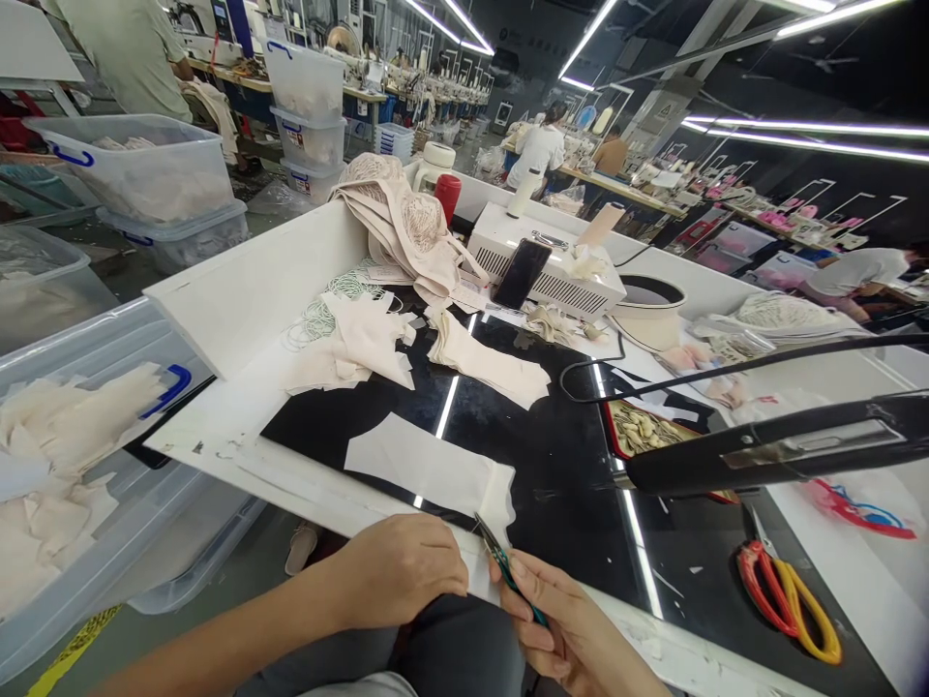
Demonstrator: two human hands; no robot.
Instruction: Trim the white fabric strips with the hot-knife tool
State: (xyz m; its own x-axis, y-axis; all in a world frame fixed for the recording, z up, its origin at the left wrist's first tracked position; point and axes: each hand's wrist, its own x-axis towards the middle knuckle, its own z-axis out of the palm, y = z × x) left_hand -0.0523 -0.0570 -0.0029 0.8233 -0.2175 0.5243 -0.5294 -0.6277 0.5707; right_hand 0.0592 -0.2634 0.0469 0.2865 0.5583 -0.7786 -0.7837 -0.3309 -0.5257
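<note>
My right hand (541, 610) is closed round small thread snips (506, 564) with teal handles, their blades pointing up and left at the table's front edge. The blade tips lie against a pale cut fabric piece (425, 465), spread on the black tabletop, with a cream strip along its right end. Part of the fabric hangs over the edge between my hands. My left hand (406, 571) is closed beside the snips, its fingertips curled on the hanging fabric; what lies under them is partly hidden.
Stacked fabric pieces (490, 358) lie farther back, near a phone (521, 273) leaning on a white box (552, 257). At right are red-and-yellow-handled scissors (788, 595), a tray of small parts (643, 426) and a black cylindrical device (776, 445). A plastic bin (181, 494) stands left.
</note>
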